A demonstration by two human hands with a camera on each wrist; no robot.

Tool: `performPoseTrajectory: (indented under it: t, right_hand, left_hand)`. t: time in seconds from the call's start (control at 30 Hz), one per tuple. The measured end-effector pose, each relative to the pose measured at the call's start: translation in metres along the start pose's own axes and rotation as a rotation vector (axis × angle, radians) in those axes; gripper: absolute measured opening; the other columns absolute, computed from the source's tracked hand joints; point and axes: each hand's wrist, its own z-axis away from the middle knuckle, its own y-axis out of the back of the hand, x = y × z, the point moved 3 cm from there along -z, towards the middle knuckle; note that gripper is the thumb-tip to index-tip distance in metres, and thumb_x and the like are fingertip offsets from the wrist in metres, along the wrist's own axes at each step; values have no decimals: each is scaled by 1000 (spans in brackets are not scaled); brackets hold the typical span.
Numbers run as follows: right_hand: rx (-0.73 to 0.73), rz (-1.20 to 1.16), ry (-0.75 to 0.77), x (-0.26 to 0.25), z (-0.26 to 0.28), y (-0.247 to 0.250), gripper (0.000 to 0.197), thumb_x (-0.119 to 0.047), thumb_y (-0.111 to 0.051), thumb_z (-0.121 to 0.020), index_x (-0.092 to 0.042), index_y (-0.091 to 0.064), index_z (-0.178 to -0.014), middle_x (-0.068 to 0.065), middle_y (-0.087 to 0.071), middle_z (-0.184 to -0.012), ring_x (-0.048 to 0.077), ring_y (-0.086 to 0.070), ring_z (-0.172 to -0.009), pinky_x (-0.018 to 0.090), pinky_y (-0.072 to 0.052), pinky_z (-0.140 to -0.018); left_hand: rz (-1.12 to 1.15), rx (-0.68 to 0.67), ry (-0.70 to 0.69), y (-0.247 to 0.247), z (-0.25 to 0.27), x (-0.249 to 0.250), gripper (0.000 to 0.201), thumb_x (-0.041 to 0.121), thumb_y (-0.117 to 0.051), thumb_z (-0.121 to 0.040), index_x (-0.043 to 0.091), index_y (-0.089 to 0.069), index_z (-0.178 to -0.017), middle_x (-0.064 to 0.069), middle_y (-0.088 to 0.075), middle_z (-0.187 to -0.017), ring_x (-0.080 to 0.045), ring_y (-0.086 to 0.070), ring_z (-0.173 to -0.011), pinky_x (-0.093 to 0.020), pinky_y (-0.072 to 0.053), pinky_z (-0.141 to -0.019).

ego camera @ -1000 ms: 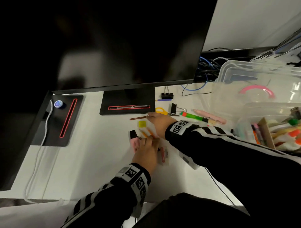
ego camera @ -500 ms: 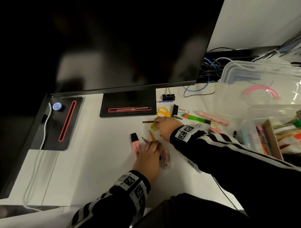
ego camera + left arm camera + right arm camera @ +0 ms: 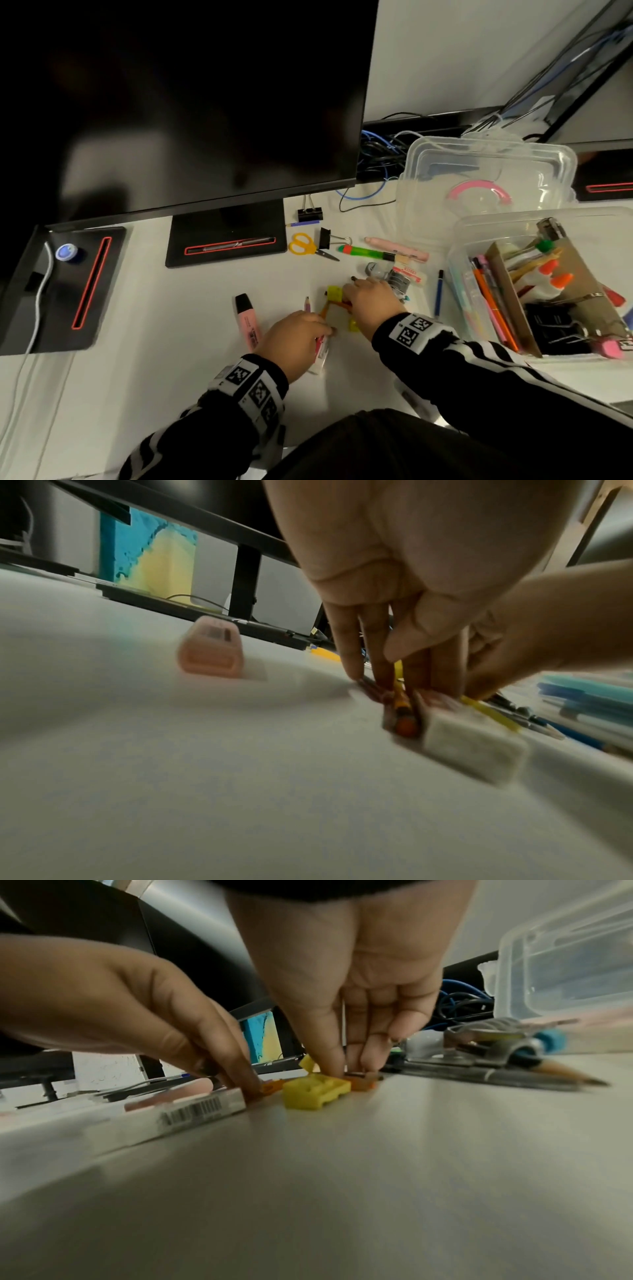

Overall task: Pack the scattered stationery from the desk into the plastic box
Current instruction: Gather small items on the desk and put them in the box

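Since a moment ago both hands have drawn closer together over the small clutter, and the right hand has pulled back from the scissors' side toward the person.

From the head camera, the left hand (image 3: 295, 339) lies fingers-down on a white boxed eraser with a red label (image 3: 320, 356); the slim pink highlighter with a black cap (image 3: 248, 320) lies just to its left. The right hand (image 3: 371, 303) covers small yellow and orange plastic pieces (image 3: 335, 294). The clear plastic box (image 3: 459, 274), already part filled, sits well to its right.

At the left wrist, the fingers (image 3: 349, 653) stand nearly straight, tips pressing an orange pencil (image 3: 402, 715) against the eraser box; whether they actually grip it I cannot tell.

At the right wrist, the fingertips (image 3: 329, 1058) press down behind a yellow plastic sharpener (image 3: 316, 1092), not closed round it.

These pieces look light, hard and a bit slippery, likely to skid away. I would pinch the sharpener across its flat sides and take the pencil mid-shaft.
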Motion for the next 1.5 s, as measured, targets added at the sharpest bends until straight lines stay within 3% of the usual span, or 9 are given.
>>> performPoseTrajectory:
  t: [0.1, 0.2, 0.3, 0.37, 0.53, 0.73, 0.93, 1.2, 1.5]
  right_hand:
    - [-19, -78, -82, 5, 10, -1, 31, -10, -48, -90, -13, -46, -122, 10, -58, -120, 29, -51, -112, 35, -37, -94]
    - [-10, -157, -137, 10, 16, 2, 38, -6, -51, -87, -15, -42, -123, 10, -58, -119, 30, -53, -109, 36, -40, -92]
    - [74, -316, -212, 19, 22, 9, 37, -4, -47, -87, -20, -40, -120, 9, -55, -114, 29, -57, -95, 32, -44, -78]
    - [87, -432, -267, 26, 26, 12, 38, -1, -43, -85, -24, -43, -116, 7, -53, -107, 27, -54, -86, 28, -40, -70]
    - [-34, -505, -320, 34, 31, 9, 43, -1, -42, -88, -26, -60, -119, 4, -57, -123, 22, -55, -112, 24, -43, -90]
    - [-36, -469, -316, 33, 32, 0, 32, -16, -53, -91, -33, -63, -116, -2, -63, -115, 22, -57, -109, 31, -46, -96]
    - [40, -171, -227, 23, 35, 13, 30, -43, -52, -91, -32, -64, -117, -2, -52, -111, 22, -45, -113, 32, -37, -91]
    - [-78, -86, -409, 26, 41, 8, 26, -21, -47, -94, -14, -61, -114, 7, -58, -113, 25, -56, -104, 38, -41, -93]
    - [-126, -154, -687, 55, 67, 5, 36, -9, -42, -93, -7, -52, -127, 9, -40, -133, 27, -43, -123, 36, -35, -104]
  left_hand:
    - [47, 29, -28, 9, -4, 5, 43, 7, -39, -88, 23, -67, -116, 5, -61, -121, -13, -48, -118, -10, -24, -96]
    - [66, 191, 149, 19, -6, 2, 37, 5, -43, -88, 23, -67, -110, 5, -59, -109, -13, -51, -104, -26, -40, -93]
    - [98, 225, 386, 22, -9, -1, 15, 27, -52, -89, 22, -56, -103, 3, -52, -106, -15, -57, -91, -32, -48, -81]
    - [41, 129, 483, 19, -14, 0, 27, 41, -57, -86, 20, -52, -103, 3, -50, -107, -17, -56, -91, -30, -46, -77]
    - [39, 56, 565, 13, -25, 1, 42, 40, -64, -83, 15, -49, -113, -3, -50, -115, -21, -56, -102, -34, -47, -86]
    - [116, 52, 613, 12, -30, -8, 21, 34, -68, -82, 20, -55, -91, 1, -59, -99, -19, -57, -92, -28, -45, -78]
    - [145, 69, 579, 11, -31, -13, 14, 30, -68, -83, 22, -58, -78, 6, -58, -80, -16, -56, -80, -26, -44, -72]
    - [111, -9, 448, 18, -36, -7, 12, 30, -65, -85, 18, -67, -85, 2, -65, -84, -17, -60, -82, -29, -48, -74]
    - [-105, 14, 48, 27, -57, 42, 21, 33, -51, -93, 22, -63, -106, 2, -61, -104, -18, -55, -98, -30, -45, -83]
